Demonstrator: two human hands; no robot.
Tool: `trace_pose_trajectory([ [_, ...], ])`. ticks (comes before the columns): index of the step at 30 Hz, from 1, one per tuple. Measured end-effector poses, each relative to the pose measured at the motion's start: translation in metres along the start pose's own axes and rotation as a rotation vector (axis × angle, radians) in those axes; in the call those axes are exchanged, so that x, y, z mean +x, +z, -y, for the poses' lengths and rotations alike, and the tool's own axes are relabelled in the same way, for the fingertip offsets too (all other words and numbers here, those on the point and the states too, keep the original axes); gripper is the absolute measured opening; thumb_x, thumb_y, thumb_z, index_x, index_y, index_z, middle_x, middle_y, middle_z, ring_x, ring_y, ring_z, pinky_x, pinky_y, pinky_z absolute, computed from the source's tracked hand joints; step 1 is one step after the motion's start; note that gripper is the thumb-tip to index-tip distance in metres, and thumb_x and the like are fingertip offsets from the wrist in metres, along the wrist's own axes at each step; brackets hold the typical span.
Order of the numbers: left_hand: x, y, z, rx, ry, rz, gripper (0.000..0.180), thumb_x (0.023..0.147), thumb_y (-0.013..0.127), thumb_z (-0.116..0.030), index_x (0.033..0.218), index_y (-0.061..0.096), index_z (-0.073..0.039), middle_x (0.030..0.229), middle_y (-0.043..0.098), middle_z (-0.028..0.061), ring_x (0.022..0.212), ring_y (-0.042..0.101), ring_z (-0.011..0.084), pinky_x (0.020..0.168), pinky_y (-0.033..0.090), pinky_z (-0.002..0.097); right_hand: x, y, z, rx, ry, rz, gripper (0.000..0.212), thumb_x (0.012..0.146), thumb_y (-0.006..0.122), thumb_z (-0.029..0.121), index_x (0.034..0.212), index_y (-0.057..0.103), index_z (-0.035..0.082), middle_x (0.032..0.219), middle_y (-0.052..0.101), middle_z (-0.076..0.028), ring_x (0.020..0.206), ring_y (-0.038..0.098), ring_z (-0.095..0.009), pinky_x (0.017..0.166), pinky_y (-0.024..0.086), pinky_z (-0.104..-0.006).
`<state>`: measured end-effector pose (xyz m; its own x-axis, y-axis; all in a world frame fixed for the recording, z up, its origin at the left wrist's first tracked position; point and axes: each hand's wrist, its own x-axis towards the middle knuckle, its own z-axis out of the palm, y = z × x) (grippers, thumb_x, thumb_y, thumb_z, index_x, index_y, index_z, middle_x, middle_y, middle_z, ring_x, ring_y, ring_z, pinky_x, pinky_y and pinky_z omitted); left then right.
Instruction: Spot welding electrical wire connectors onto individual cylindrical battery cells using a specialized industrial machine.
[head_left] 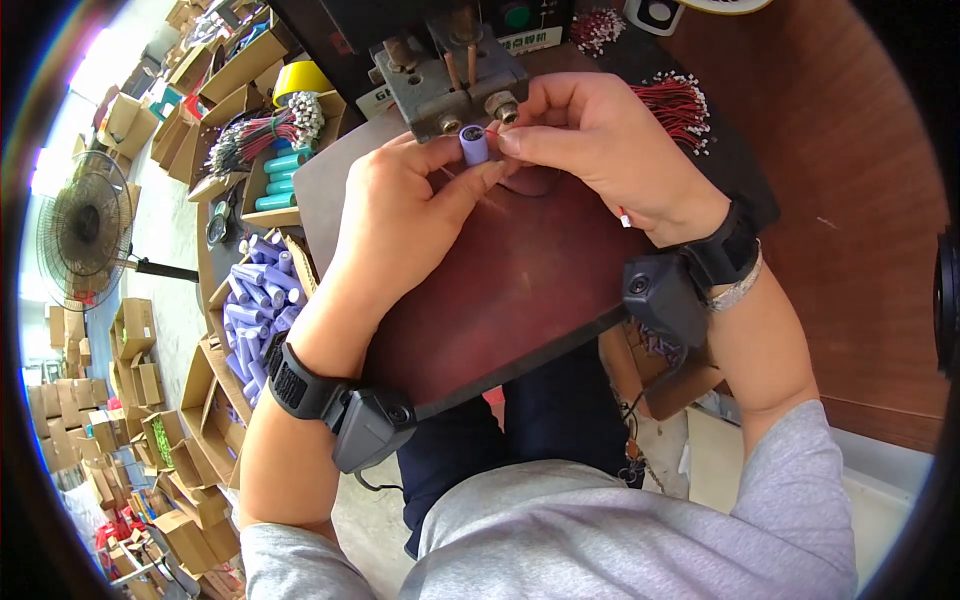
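A purple cylindrical battery cell point(474, 150) stands on end, tilted slightly, just below the metal head of a spot-welding machine point(440, 98). Thumb and fingers of my left hand point(405, 200) grip the cell from its left side. At its upper right, my right hand point(590, 130) pinches a thin red wire point(491, 131) against the cell's top end. A small white connector point(626, 218) shows below my right palm, near the wrist. Dark wire loops under the fingers; exactly where the wire meets the cell is hidden by my fingertips.
Red-and-black wire leads point(675, 112) lie right of the machine. On the left are a carton of purple cells point(262, 300), teal cells point(284, 180) and a wire bundle point(262, 138). A dark red mat point(500, 290) covers the work surface. A fan point(88, 230) stands farther left.
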<state>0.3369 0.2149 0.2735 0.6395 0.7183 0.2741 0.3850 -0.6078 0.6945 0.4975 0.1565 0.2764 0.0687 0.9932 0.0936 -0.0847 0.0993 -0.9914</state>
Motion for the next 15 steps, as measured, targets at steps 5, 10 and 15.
trace_pose_trajectory([
  [5,-0.001,-0.003,-0.004,0.009,-0.013,0.009,0.022,0.071,0.066,-0.019,0.088,0.065,-0.006,0.067,0.060,0.0099,0.059,0.059,0.0191,0.056,0.045,0.0274,-0.002,0.001,0.005,-0.012,-0.008,0.000,0.009,0.077,0.057,0.004,0.077,0.056,-0.004,0.069,0.057,-0.006,0.061,0.054,-0.011,0.055,0.044,-0.0214],
  [10,-0.003,0.003,-0.008,-0.171,0.019,0.014,0.023,0.074,0.065,-0.016,0.088,0.063,0.002,0.072,0.064,0.0073,0.066,0.059,0.0102,0.060,0.046,0.0232,-0.046,-0.036,0.024,-0.390,-0.194,-0.062,0.010,0.081,0.055,0.008,0.083,0.052,-0.001,0.085,0.058,-0.007,0.077,0.057,-0.011,0.071,0.046,-0.0229],
  [15,-0.006,0.005,-0.005,-0.111,-0.024,-0.029,0.019,0.079,0.061,-0.013,0.090,0.063,0.003,0.070,0.059,0.0016,0.059,0.049,0.0058,0.055,0.040,0.0177,-0.177,-0.082,0.029,-0.441,-0.011,-0.138,0.006,0.083,0.052,0.007,0.083,0.051,0.001,0.088,0.059,-0.008,0.081,0.054,-0.012,0.073,0.043,-0.0249],
])
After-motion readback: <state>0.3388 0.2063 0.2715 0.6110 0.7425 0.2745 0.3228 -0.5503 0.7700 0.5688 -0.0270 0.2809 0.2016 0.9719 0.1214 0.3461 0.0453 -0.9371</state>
